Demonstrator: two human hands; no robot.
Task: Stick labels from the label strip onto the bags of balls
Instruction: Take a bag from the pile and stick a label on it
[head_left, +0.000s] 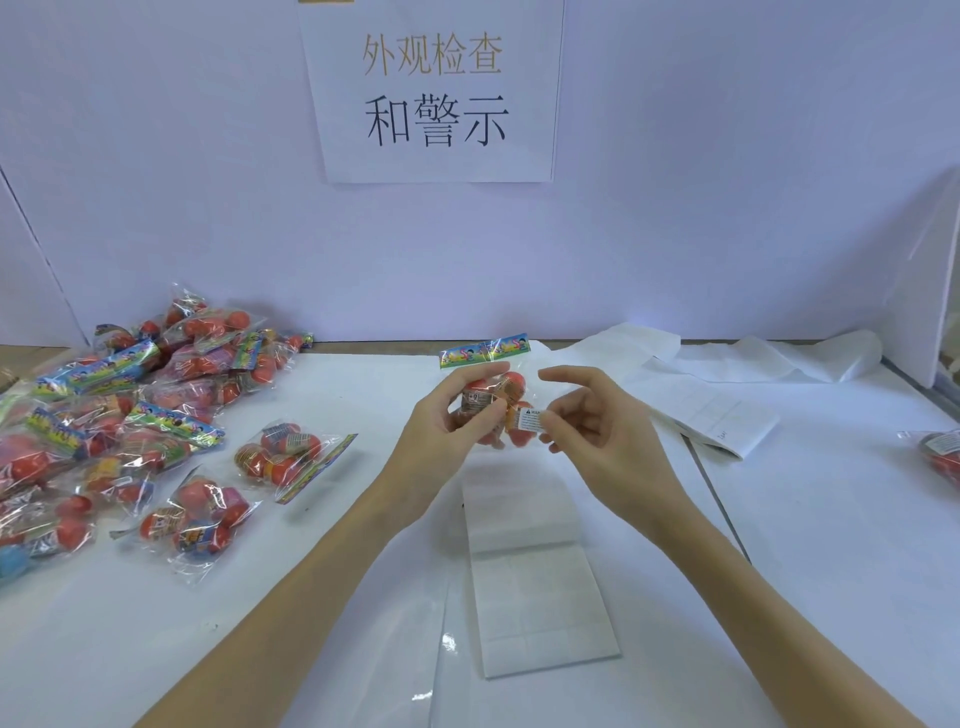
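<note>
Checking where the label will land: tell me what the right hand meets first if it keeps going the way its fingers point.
The right hand, pinching a warning label, points left at the bag of balls held by the left hand. It would likely meet that bag first; depth is unclear.

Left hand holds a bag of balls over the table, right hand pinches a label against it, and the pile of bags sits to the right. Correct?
Not quite. In the head view the pile of bags sits to the left. The left hand does hold the bag of balls, and the right hand pinches the label.
</note>
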